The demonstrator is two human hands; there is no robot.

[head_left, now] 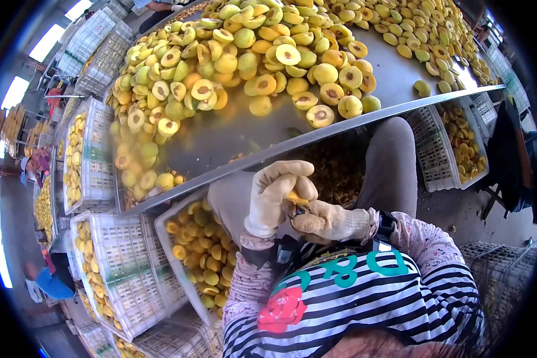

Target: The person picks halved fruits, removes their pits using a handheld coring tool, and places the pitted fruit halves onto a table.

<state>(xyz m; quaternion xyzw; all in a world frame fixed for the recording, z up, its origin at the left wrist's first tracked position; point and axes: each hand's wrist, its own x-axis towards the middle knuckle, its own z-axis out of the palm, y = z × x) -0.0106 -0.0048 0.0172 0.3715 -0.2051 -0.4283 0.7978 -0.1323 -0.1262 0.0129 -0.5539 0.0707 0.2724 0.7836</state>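
Observation:
My left hand [275, 194], in a cream work glove, is closed with bent fingers around a small yellow-orange fruit piece [296, 198]. Against it, my right hand [331, 221], also gloved, is closed on a small dark object [298, 210] that touches the fruit; its shape is mostly hidden by the fingers. Both hands are together above my lap, just below the metal table's near edge [316, 136]. Halved yellow fruits [288, 54] with brown centres lie heaped on the table beyond them.
A crate of fruit halves [172, 246] stands left of my legs, with stacked white crates [134, 262] farther left. Another filled crate [429, 143] is at the right, under the table edge. A person in blue [55, 283] is at the far left.

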